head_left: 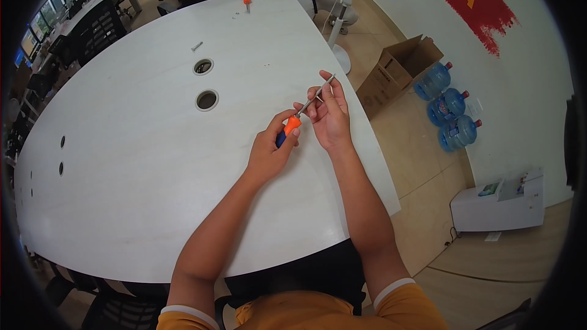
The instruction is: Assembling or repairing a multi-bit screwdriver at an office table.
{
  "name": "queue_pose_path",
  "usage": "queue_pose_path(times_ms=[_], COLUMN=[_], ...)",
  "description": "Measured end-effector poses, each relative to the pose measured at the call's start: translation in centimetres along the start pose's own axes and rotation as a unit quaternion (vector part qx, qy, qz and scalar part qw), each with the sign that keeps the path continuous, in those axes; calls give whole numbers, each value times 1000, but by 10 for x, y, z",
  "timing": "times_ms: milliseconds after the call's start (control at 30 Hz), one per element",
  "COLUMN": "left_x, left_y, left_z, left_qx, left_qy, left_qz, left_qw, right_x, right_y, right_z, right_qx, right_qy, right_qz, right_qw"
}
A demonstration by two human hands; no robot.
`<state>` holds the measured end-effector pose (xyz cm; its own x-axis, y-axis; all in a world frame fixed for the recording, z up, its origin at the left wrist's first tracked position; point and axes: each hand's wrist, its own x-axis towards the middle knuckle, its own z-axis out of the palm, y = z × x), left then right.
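Above the table [140, 208], the left hand [271, 148] grips the screwdriver [295, 121] by its handle [291, 126]; the right hand [331, 121] pinches its shaft [309, 104]. A slack hold could drop it, a slip jab skin.

Soft indoor light, bowed edges, black corners

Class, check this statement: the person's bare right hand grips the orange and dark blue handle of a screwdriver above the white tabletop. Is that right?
Wrong hand: the head view shows the left hand gripping the orange and dark blue screwdriver handle above the white tabletop; the right hand is at the grey metal shaft.
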<state>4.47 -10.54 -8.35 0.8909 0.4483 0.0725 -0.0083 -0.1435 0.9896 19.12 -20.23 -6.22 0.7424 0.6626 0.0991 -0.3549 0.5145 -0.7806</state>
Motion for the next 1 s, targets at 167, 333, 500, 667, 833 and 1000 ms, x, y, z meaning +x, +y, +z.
queue_pose_path(times_ms=[167,333,500,667,833,1000], left_x=[-2,-1,-1,-1,-1,-1], left_y=[7,3,4,6,7,4], left_z=[-3,-1,0,-2,-3,-2], left_qx=[2,19,26,21,21,20], left_qy=[-9,1,2,-6,-7,-7], left_qz=[-19,0,7,-30,-33,-31], left_qw=[1000,1000,1000,999,999,999], right_x=[0,0,0,0,1,1], right_y=[0,1,0,0,2,1], right_z=[0,1,0,-1,-1,-1], right_qx=[-3,-6,-6,-4,0,-4], right_qy=[-2,3,5,10,10,8], right_qz=[-1,-2,1,8,-4,1], right_qw=[1000,1000,1000,1000,1000,1000])
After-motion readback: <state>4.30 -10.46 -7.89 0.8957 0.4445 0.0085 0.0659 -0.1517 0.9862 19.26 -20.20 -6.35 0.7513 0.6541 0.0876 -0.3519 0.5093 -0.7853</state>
